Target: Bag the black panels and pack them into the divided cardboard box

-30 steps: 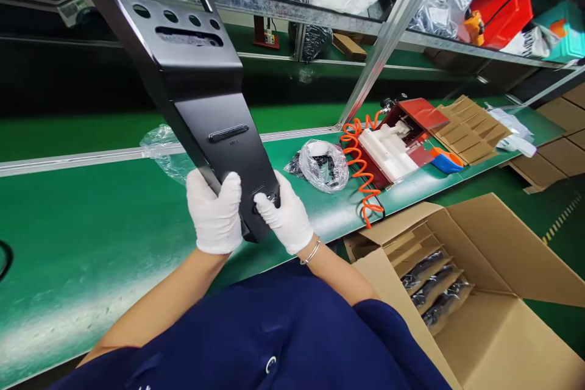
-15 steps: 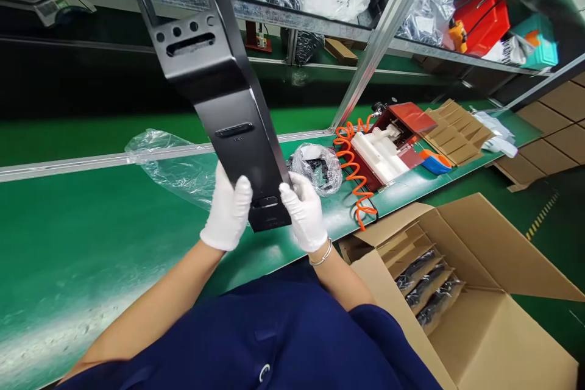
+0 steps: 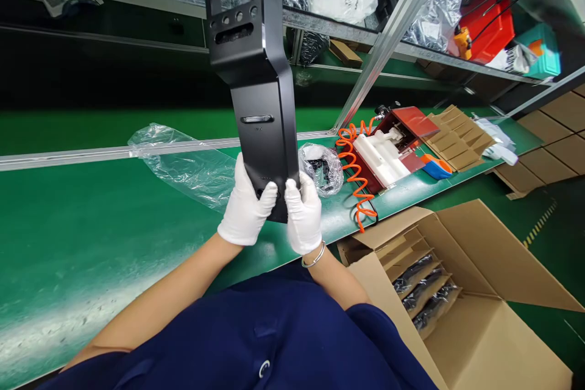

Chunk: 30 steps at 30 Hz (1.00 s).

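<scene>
A long black molded panel [image 3: 261, 103], with slots, round holes and an open frame at its far end, is held up in front of me over the bench. My left hand [image 3: 247, 207], in a white glove, grips its lower left edge with the thumb on its face. On the lower right edge, my gloved right hand [image 3: 303, 213] is closed in the same way. A clear plastic bag [image 3: 187, 164] lies flat on the bench left of the panel. Right of it sits a clear-wrapped bundle [image 3: 321, 169] with black parts inside.
A red machine with a white roller [image 3: 381, 155] and an orange coiled hose [image 3: 354, 164] stands on the green bench [image 3: 91, 225]. Cardboard dividers [image 3: 461, 137] lie beyond. An open carton [image 3: 493, 335] with bagged parts is at lower right. A metal shelf [image 3: 333, 27] crosses above.
The black panel has swung to the right at its far end and now stands more upright in view. Both hands have turned with it, keeping their grip. The left hand has moved right.
</scene>
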Tool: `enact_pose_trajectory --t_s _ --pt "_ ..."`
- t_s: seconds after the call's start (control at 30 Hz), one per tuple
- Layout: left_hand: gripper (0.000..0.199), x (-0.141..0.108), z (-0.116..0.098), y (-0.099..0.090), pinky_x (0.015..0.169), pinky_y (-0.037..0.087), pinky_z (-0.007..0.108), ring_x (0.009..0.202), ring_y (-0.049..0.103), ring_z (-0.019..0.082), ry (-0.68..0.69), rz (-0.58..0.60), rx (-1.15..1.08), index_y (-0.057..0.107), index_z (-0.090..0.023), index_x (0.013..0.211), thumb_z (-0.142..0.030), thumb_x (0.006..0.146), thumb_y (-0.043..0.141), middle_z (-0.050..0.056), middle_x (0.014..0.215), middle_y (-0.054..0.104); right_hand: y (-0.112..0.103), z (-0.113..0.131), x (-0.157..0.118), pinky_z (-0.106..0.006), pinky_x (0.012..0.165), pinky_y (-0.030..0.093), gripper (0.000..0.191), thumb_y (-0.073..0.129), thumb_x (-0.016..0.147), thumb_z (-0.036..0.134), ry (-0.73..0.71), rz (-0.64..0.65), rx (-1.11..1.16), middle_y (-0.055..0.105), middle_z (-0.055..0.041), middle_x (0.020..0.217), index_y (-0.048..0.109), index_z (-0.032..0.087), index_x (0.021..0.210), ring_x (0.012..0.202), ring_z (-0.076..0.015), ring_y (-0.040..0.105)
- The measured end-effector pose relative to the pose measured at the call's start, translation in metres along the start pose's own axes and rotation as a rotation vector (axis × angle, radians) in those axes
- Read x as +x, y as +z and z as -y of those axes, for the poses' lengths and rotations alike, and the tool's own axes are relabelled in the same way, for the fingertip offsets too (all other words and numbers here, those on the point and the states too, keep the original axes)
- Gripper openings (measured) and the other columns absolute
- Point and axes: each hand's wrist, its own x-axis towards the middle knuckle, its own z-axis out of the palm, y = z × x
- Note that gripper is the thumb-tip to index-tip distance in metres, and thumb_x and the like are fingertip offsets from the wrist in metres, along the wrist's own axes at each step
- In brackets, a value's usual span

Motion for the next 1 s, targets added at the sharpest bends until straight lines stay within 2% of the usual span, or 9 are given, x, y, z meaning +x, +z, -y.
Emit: enact_pose_trajectory --t_s 0.17,0.33,0.47,0.57,0.67,0.87,1.0 --pt "0.081 0.001 0.008 0.000 0.112 0.042 0.045 0.134 0.050 0.030 -0.025 -0.007 0.062 0.022 -0.012 0.152 -0.064 0.093 0.039 0.023 0.149 0.045 0.000 -0.003 0.003 -0.039 0.101 0.053 0.044 0.058 0.088 0.055 0.009 0.006 0.072 0.070 -0.0058 0.114 0.060 0.023 0.119 0.111 -0.0229 0.064" --pt "0.082 0.000 0.013 -0.002 0.107 0.046 0.045 0.131 0.054 0.031 -0.065 0.016 0.098 0.019 -0.008 0.153 -0.059 0.093 0.044 0.025 0.148 0.047 0.005 -0.010 0.006 -0.039 0.099 0.054 0.043 0.058 0.086 0.054 0.037 0.000 0.121 0.070 -0.0072 0.114 0.060 0.021 0.115 0.110 -0.0222 0.063" --pt "0.085 -0.003 0.012 -0.005 0.104 0.049 0.046 0.128 0.057 0.032 -0.110 0.042 0.151 0.018 -0.012 0.155 -0.057 0.090 0.049 0.023 0.147 0.049 0.007 -0.012 0.008 -0.040 0.101 0.053 0.046 0.057 0.083 0.056 0.052 -0.047 0.094 0.070 -0.0089 0.115 0.060 0.021 0.112 0.111 -0.0230 0.063" --pt "0.098 -0.005 0.012 -0.006 0.097 0.052 0.047 0.123 0.061 0.036 -0.154 0.036 0.212 0.017 -0.015 0.157 -0.062 0.082 0.060 0.021 0.146 0.052 0.007 -0.010 0.007 -0.041 0.102 0.053 0.045 0.057 0.082 0.058 0.041 -0.063 0.081 0.070 -0.0081 0.113 0.059 0.022 0.110 0.108 -0.0230 0.064" --pt "0.097 -0.006 0.012 -0.006 0.092 0.054 0.046 0.119 0.063 0.037 -0.157 0.039 0.235 0.016 -0.016 0.157 -0.063 0.084 0.057 0.022 0.145 0.052 0.006 -0.009 0.005 -0.041 0.103 0.052 0.043 0.056 0.084 0.057 0.023 -0.060 0.097 0.069 -0.0075 0.114 0.058 0.022 0.110 0.107 -0.0225 0.064" --pt "0.085 -0.004 0.013 -0.011 0.096 0.052 0.052 0.118 0.063 0.037 -0.152 0.072 0.215 0.017 -0.012 0.157 -0.061 0.091 0.041 0.023 0.144 0.053 0.007 -0.007 0.005 -0.041 0.101 0.054 0.044 0.060 0.082 0.055 0.041 -0.048 0.120 0.070 -0.0065 0.112 0.060 0.023 0.112 0.107 -0.0232 0.064" --pt "0.064 0.000 0.010 -0.016 0.113 0.041 0.048 0.132 0.052 0.029 -0.074 0.087 -0.020 0.038 -0.018 0.149 -0.057 0.097 0.035 0.015 0.146 0.052 0.006 -0.008 0.008 -0.041 0.104 0.052 0.041 0.061 0.083 0.052 0.063 0.006 0.179 0.070 -0.0066 0.117 0.061 0.022 0.112 0.110 -0.0229 0.065"
